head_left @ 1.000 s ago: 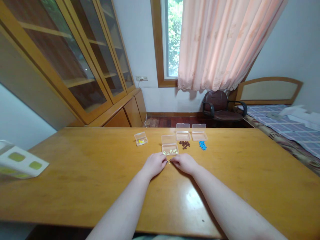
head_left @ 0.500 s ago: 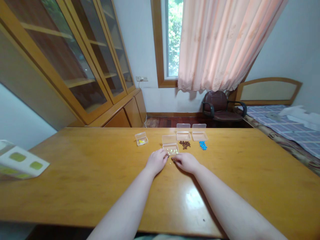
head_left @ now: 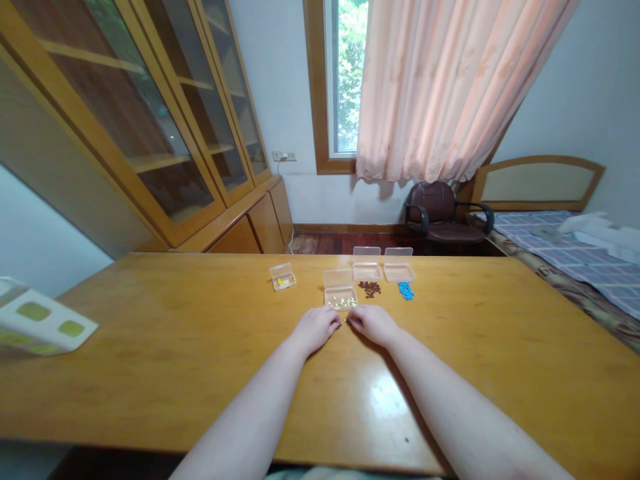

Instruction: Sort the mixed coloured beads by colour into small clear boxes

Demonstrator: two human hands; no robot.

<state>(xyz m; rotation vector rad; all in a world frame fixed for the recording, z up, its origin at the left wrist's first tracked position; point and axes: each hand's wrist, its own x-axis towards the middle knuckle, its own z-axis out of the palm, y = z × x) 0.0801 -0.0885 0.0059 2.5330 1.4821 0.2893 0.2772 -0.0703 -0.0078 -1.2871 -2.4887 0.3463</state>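
Note:
Just in front of an open clear box (head_left: 341, 291) holding several pale yellow-green pieces (head_left: 349, 303), my two hands rest close together on the table. My left hand (head_left: 320, 327) has its fingers curled together; whatever they hold is too small to name. Fingers pinched, my right hand (head_left: 369, 321) has a tiny pale piece (head_left: 345, 321) at its tips. Behind it lie a pile of brown pieces (head_left: 369, 289) and a pile of blue pieces (head_left: 407, 291). Two more open clear boxes (head_left: 367, 271) (head_left: 399, 271) stand behind the piles.
A small open box (head_left: 283, 277) with yellow and white pieces stands to the left on the wooden table (head_left: 175, 347). A white carton with green-yellow patches (head_left: 47, 320) is at the far left. Beyond the table are a chair (head_left: 435, 212) and a bed (head_left: 560, 247).
My left hand has drawn back slightly from the box's front edge toward me. The fingertips of my right hand have shifted a little, and the tiny pale piece now lies at them.

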